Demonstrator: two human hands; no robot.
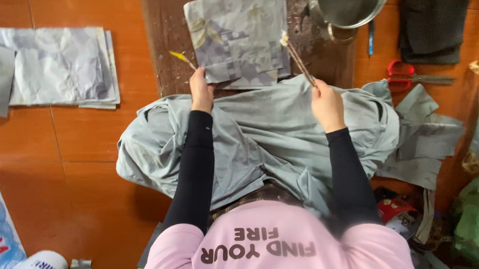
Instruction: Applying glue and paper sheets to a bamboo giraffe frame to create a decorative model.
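We see a stack of grey paper sheets (236, 36) lying on a dark wooden desk (157, 43), its near edge just ahead of both hands. Our left hand (201, 89) is closed on the stack's near left corner, pinching the edge of the sheets. A small yellow-tipped stick (182, 59) lies on the desk just left of that hand, almost touching the fingers. Our right hand (327, 103) is curled shut around the handle of a thin wooden brush (298, 60), which slants up and left so that its pale tip rests over the right edge of the stack. The hands sit well apart, with the stack's near edge between them.

A grey cloth (272, 136) is draped over the lap beneath both forearms and overlaps the desk's near edge. At the far right corner of the desk stands a metal pot (347, 9), close to the stack's right side, so room there is tight. To the left of the stack the desk shows a bare strip up to its left edge. Beyond that edge, on the orange tiled floor (70, 142), lies a second pile of grey sheets (57, 65), well apart from the hands. To the right of the desk lie red-handled scissors (412, 78), a blue pen (371, 37) and a folded dark cloth (432, 27).
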